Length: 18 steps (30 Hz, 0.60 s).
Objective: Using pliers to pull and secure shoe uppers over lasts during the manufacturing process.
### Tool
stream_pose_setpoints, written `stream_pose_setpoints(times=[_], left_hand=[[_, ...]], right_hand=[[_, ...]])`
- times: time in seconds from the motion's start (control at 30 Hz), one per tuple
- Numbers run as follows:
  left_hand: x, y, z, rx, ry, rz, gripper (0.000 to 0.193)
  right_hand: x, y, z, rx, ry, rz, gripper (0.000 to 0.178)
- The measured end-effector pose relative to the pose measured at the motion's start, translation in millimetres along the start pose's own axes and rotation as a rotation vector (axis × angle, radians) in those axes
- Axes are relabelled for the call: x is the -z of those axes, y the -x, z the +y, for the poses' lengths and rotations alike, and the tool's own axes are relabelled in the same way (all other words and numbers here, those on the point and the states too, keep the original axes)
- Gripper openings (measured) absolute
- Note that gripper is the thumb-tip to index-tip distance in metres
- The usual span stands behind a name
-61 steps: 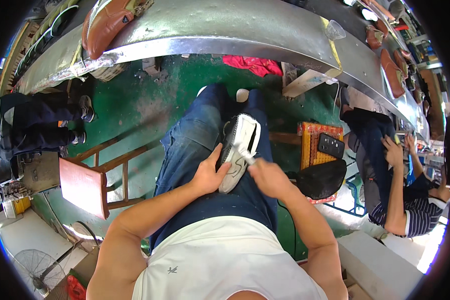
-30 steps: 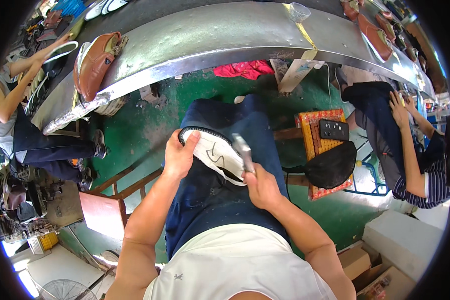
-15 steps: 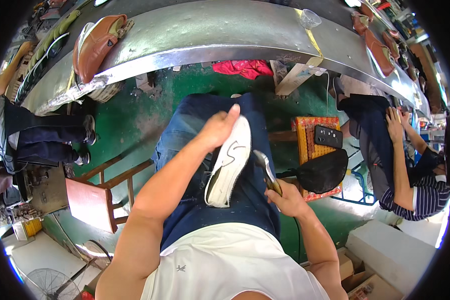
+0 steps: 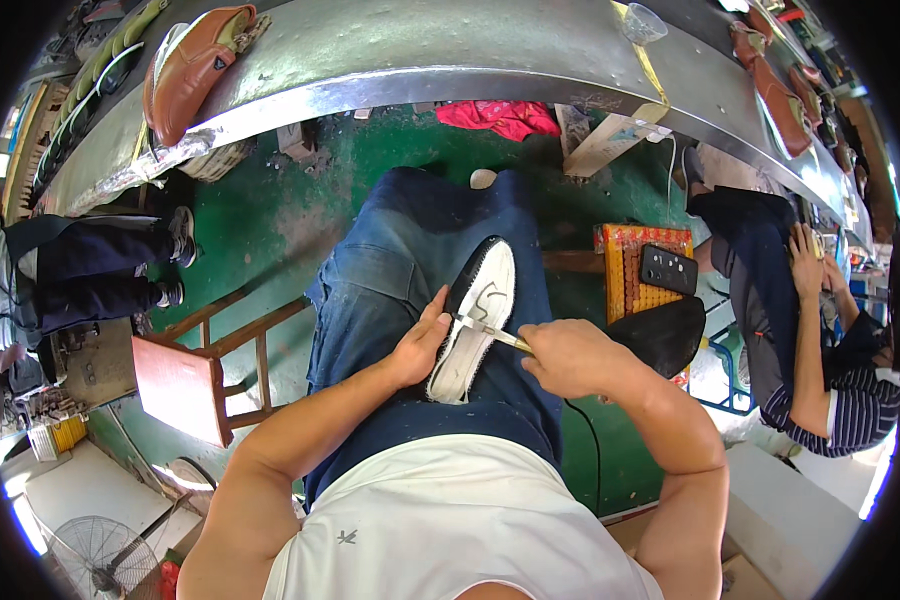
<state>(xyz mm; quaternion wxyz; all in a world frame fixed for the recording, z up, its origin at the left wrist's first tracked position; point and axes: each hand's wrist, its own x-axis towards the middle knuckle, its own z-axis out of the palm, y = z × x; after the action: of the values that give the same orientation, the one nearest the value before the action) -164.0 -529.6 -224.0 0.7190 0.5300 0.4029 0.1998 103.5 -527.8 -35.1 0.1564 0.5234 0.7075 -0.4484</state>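
Observation:
A black shoe with a white underside [image 4: 462, 365] lies bottom up across my lap, its toe pointing away from me. A dark, curving line is drawn on the white surface. My left hand [image 4: 422, 345] grips the shoe's left side, the fingers bent against its edge. My right hand [image 4: 575, 358] is closed round the handle of a metal-headed hand tool [image 4: 498, 334]. The tool's narrow metal end reaches over the middle of the shoe's underside, close to my left fingertips. Whether it touches the shoe, I cannot tell.
A metal-topped bench [image 4: 450, 45] curves across the front, bearing a brown shoe [image 4: 195, 75] and a clear cup [image 4: 643, 24]. On my right, a phone [image 4: 668, 270] and black bag [image 4: 660, 335] rest on a stool. A wooden chair [image 4: 180, 390] stands left; people are on both sides.
My left hand has slid from the toe down to the shoe's left side. My right hand has swung the tool leftward over the underside. The shoe has turned slightly.

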Motion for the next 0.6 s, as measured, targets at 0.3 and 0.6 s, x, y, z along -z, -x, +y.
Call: stream_pose_setpoints(times=[0.3,0.6], left_hand=[[4,-14,53,0.03,0.017,-0.05,0.091],[-12,-14,60,0.147,-0.458,0.106,0.091]], right_hand=[[-93,-14,32,0.109,-0.474,0.497,0.031],[-35,-10,33,-0.04,-0.358,0.322,0.029]])
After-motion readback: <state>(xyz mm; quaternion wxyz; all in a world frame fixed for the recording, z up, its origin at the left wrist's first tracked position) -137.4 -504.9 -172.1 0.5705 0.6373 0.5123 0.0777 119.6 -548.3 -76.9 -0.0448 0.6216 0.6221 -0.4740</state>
